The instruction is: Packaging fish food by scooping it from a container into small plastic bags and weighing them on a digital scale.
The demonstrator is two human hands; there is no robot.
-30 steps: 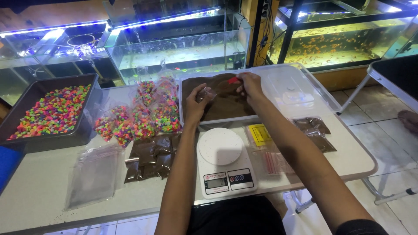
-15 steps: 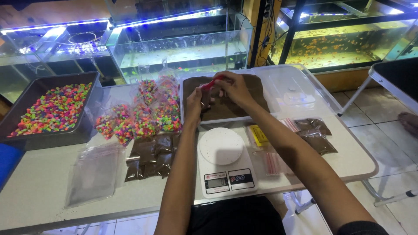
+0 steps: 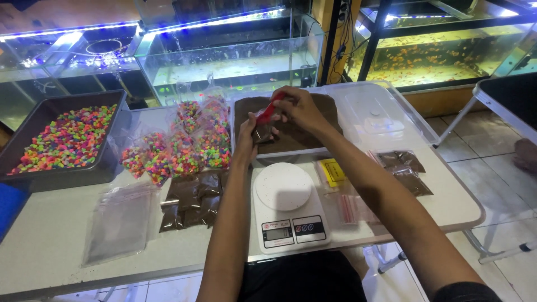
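My left hand (image 3: 246, 136) holds a small clear bag (image 3: 262, 133) partly filled with brown grain, over the near edge of a tray of brown substrate (image 3: 313, 131). My right hand (image 3: 300, 107) grips a red scoop (image 3: 267, 111) tipped down at the bag's mouth. A white kitchen scale (image 3: 286, 204) with an empty round plate sits just below the hands on the white table (image 3: 50, 246).
Filled brown bags (image 3: 190, 201) and bags of coloured gravel (image 3: 184, 148) lie left of the scale. A grey tray of coloured gravel (image 3: 61, 140) stands far left, empty clear bags (image 3: 120, 221) near it. More brown bags (image 3: 405, 168) lie right; a clear lid (image 3: 375, 112) and aquariums (image 3: 224, 61) behind.
My right hand lifted the red scoop out of the brown tray and swung left over the bag held by my left hand. The left hand stayed roughly in place.
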